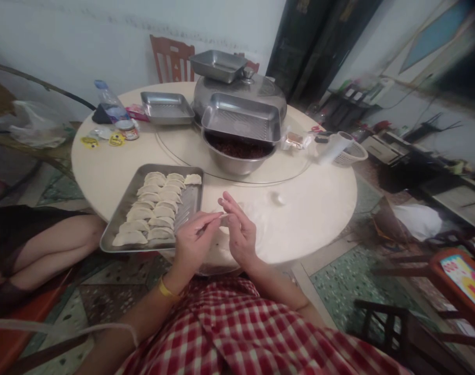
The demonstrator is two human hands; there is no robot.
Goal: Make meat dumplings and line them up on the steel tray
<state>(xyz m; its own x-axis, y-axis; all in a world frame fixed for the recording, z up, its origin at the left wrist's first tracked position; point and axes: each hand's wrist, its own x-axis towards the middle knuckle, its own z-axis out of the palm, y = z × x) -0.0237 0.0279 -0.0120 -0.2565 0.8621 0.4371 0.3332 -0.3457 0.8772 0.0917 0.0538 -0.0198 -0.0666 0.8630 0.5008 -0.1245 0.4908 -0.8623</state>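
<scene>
My left hand [194, 238] and my right hand [239, 229] meet over the near edge of the round cream table [308, 208]. Together they pinch a pale dumpling wrapper [224, 219] between the fingertips. Both hands have fingers curled around it. Just left of them lies a steel tray [190, 200] filled with several folded raw dumplings [155, 205] in rows. Behind the hands stands a steel bowl [237, 156] of dark red filling. A small lump of dough [277, 197] lies on the floured tabletop to the right.
Empty steel trays [241, 117] [166, 107] [217, 65] and a domed pot lid sit at the table's back. A water bottle [111, 104], small jars and packets lie far left. A white basket [349, 151] sits at right. Another person's legs [53, 250] are at left; chairs surround the table.
</scene>
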